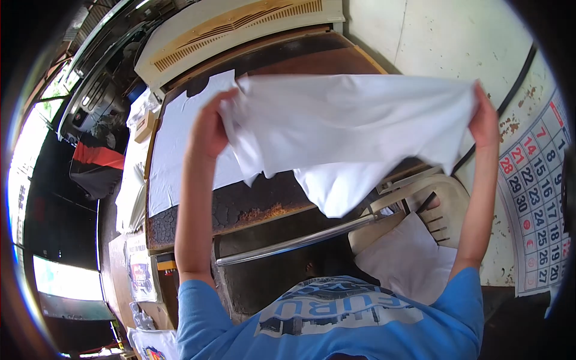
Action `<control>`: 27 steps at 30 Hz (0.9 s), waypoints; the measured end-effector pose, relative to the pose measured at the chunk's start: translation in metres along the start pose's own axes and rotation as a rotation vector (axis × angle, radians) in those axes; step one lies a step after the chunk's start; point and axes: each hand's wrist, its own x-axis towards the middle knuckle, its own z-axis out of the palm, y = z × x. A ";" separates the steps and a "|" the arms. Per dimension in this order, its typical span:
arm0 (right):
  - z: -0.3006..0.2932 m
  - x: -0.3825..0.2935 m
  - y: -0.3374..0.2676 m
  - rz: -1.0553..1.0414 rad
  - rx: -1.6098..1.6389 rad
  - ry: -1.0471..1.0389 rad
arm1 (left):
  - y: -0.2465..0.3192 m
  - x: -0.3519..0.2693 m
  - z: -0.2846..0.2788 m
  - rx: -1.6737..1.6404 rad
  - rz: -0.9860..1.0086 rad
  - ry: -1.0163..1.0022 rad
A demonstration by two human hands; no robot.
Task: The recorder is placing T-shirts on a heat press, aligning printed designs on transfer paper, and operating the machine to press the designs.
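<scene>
A white cloth (333,121), looking like a fabric garment piece, hangs stretched between my two raised hands. My left hand (216,123) is closed on its left end, and my right hand (485,117) grips the top right corner. The cloth's lower edge droops in loose folds above the front of a dark, worn press bed (270,198). Another white cloth piece (180,144) lies flat on the left part of that bed, behind my left forearm.
A metal bar (292,240) runs along the press front. Beside it, a cream plastic chair (450,193) holds white fabric (400,261). The press's vented cover (243,31) rises behind. White cloths (135,180) lie at left; a calendar (535,193) hangs on the right wall.
</scene>
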 end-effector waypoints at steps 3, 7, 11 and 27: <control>0.034 0.007 -0.034 -0.264 -0.115 -0.024 | 0.040 -0.011 -0.018 0.120 0.258 -0.054; 0.061 0.030 -0.067 -0.235 -0.093 0.099 | 0.084 -0.024 -0.033 0.388 0.251 0.051; 0.074 0.071 -0.081 -0.380 -0.134 0.099 | 0.112 -0.023 -0.034 0.378 0.350 0.130; 0.117 0.385 0.056 -0.150 -0.219 -0.279 | 0.105 0.290 -0.071 0.362 0.533 0.336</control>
